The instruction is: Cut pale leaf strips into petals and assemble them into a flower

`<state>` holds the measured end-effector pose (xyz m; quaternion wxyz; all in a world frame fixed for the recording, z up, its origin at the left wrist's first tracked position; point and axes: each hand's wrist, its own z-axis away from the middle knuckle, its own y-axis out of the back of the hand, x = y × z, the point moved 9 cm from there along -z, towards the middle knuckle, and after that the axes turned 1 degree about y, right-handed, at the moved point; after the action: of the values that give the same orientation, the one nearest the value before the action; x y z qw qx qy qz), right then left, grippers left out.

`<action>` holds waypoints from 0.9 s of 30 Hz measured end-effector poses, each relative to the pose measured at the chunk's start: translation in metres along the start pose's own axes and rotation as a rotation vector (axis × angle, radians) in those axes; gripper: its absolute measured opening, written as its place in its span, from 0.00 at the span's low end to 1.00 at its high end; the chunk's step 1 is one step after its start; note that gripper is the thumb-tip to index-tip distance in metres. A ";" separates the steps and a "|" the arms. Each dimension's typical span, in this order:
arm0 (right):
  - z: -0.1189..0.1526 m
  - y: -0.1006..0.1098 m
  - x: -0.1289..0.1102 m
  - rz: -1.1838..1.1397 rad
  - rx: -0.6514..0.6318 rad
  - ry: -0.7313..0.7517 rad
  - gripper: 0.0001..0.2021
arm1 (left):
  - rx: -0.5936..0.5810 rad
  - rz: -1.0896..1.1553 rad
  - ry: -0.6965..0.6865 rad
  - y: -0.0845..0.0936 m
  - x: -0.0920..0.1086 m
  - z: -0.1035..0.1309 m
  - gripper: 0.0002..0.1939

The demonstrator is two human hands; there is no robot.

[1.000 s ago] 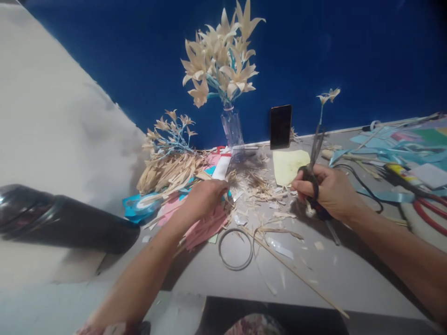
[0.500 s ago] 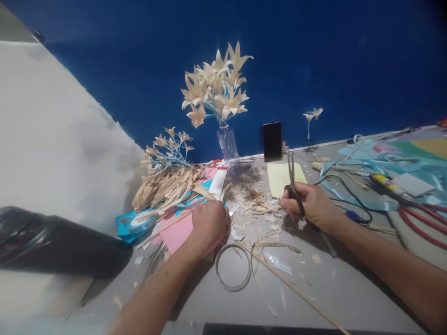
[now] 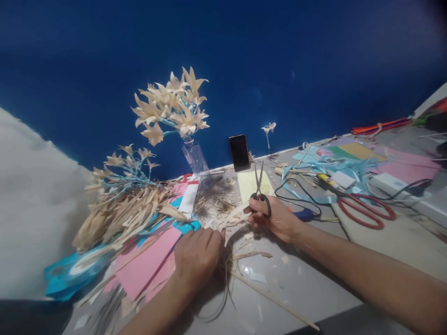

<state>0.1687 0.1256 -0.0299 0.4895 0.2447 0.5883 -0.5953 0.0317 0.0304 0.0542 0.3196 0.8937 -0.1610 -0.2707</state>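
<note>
My right hand (image 3: 274, 216) grips black-handled scissors (image 3: 259, 182), their slightly parted blades pointing up and away from me. To its left, my left hand (image 3: 200, 253) is closed over the table, thumb side toward the right hand. A pale strip of dried husk (image 3: 232, 216) runs between the two hands, its lower end at the left fingertips; the fingers partly hide the grip. Beneath my left hand a wire ring (image 3: 218, 309) shows blurred. Pink paper (image 3: 150, 263) lies just left of that hand, and a thin stick (image 3: 275, 300) lies below the right one.
Pale husk flowers (image 3: 171, 104) stand in a clear bottle (image 3: 195, 160) by the blue wall. A phone (image 3: 239, 152) leans there, above yellow paper (image 3: 244, 184). Dried husks (image 3: 115, 216) pile at left. Red-handled scissors (image 3: 366, 211), cables and blue ribbon (image 3: 352, 172) crowd the right.
The view has swung right. My hands have come closer together, the right moving toward the left with the scissors. A pale husk strip now shows between them.
</note>
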 end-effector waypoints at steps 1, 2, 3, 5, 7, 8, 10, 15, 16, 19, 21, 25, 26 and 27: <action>0.000 0.003 -0.001 -0.004 0.037 0.001 0.16 | -0.009 0.020 -0.016 -0.001 0.003 0.000 0.17; -0.001 0.005 -0.002 -0.003 0.065 -0.005 0.16 | -0.019 0.042 -0.027 -0.001 0.005 0.001 0.17; -0.001 0.006 -0.003 0.002 0.083 -0.013 0.15 | -0.037 0.072 -0.021 -0.002 0.005 0.000 0.16; -0.001 0.005 -0.005 0.023 0.088 -0.011 0.15 | -0.108 0.198 0.074 -0.005 -0.003 -0.003 0.12; 0.001 0.000 -0.009 0.065 0.046 0.020 0.15 | -0.217 0.433 0.290 -0.012 -0.019 -0.008 0.13; 0.003 -0.004 -0.012 0.090 0.015 0.040 0.16 | -0.265 0.579 0.425 -0.016 -0.028 -0.009 0.17; 0.010 -0.013 -0.015 0.154 -0.050 0.062 0.16 | -0.387 0.850 0.693 -0.031 -0.036 -0.007 0.18; 0.025 -0.025 -0.021 0.307 -0.116 0.072 0.12 | -0.567 1.335 0.942 -0.054 -0.015 -0.005 0.14; 0.025 -0.026 -0.021 0.328 -0.135 0.064 0.11 | -0.617 1.424 0.997 -0.059 -0.008 0.000 0.16; 0.023 -0.026 -0.021 0.334 -0.193 0.030 0.11 | -0.700 1.561 1.120 -0.068 0.002 0.015 0.18; 0.020 -0.024 -0.022 0.323 -0.216 0.022 0.12 | -0.700 1.580 1.139 -0.069 0.002 0.019 0.18; 0.023 -0.030 -0.023 0.419 -0.310 0.060 0.12 | -0.676 1.573 1.093 -0.068 0.003 0.019 0.17; 0.025 -0.033 -0.023 0.457 -0.324 0.081 0.11 | -0.661 1.571 1.066 -0.067 0.003 0.017 0.17; 0.027 -0.034 -0.023 0.494 -0.328 0.097 0.11 | -0.642 1.572 1.036 -0.066 0.004 0.016 0.18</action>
<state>0.1557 0.1007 0.0109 0.6239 0.3262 0.6219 -0.3429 0.0335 0.0697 -0.0007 0.6657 0.4120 -0.4670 0.4111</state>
